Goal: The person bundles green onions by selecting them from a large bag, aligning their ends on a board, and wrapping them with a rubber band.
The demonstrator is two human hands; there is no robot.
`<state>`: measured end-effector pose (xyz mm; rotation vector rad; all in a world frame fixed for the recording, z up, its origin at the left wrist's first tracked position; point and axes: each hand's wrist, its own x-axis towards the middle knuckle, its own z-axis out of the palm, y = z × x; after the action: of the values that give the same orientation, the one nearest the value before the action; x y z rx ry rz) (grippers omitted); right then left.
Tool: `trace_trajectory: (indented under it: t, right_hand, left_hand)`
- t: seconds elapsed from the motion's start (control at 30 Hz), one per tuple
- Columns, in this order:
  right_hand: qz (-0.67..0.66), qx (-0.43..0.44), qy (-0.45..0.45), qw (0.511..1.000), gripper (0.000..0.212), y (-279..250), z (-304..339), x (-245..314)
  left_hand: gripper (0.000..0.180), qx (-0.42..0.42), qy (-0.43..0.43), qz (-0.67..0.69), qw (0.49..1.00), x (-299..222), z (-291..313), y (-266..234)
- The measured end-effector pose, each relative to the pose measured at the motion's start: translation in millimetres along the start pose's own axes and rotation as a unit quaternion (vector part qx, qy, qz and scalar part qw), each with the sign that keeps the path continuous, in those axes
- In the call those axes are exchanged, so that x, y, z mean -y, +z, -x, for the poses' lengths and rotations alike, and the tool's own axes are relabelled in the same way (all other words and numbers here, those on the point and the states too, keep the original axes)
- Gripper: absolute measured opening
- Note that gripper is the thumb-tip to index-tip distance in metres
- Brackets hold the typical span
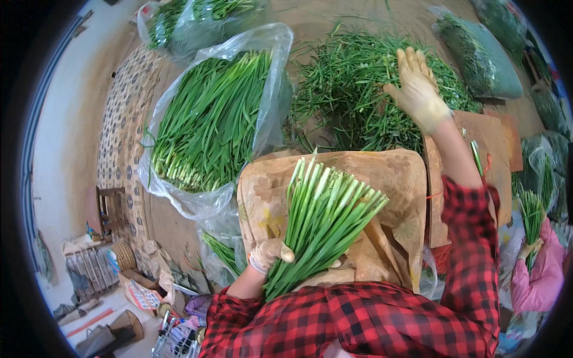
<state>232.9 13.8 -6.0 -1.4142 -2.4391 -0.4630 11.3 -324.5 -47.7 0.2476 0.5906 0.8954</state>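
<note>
My left hand point(271, 254), in a pale glove, is closed round a bunch of garlic chives point(328, 218). The pale cut stem ends fan out up and to the right, while the green leaves run down toward my lap. Beneath the bunch, a brown flower-patterned cloth point(400, 185) covers the surface in front of me. Farther off, my right hand point(418, 86), also gloved, is stretched out with fingers extended and holds nothing. It is over the right part of a loose heap of green leaves point(346, 83); whether it touches them I cannot tell.
A clear plastic bag point(277, 77) packed with neatly layered chives lies left of the cloth, with another filled bag point(203, 27) beyond. Brown boards point(486, 140) are at the right. Another person's pink sleeve point(540, 268) and gloved hand with a bunch show at far right.
</note>
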Motion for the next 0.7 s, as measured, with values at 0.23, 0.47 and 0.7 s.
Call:
trace_trajectory:
  t: [0.23, 0.47, 0.7]
  right_hand:
    - [-0.463, 0.216, -0.318, 0.798, 0.022, -96, 77, 106]
    - [-0.747, 0.288, -0.006, 0.600, 0.005, -76, 84, 110]
    - [-0.355, 0.004, 0.170, 0.919, 0.042, -5, 3, -9]
  left_hand:
    - [0.098, -0.086, 0.122, -0.022, 0.988, -14, -3, 7]
    - [0.098, -0.030, 0.052, -0.014, 0.998, 2, 4, 0]
    - [0.097, -0.015, 0.019, -0.009, 1.000, 6, 7, -1]
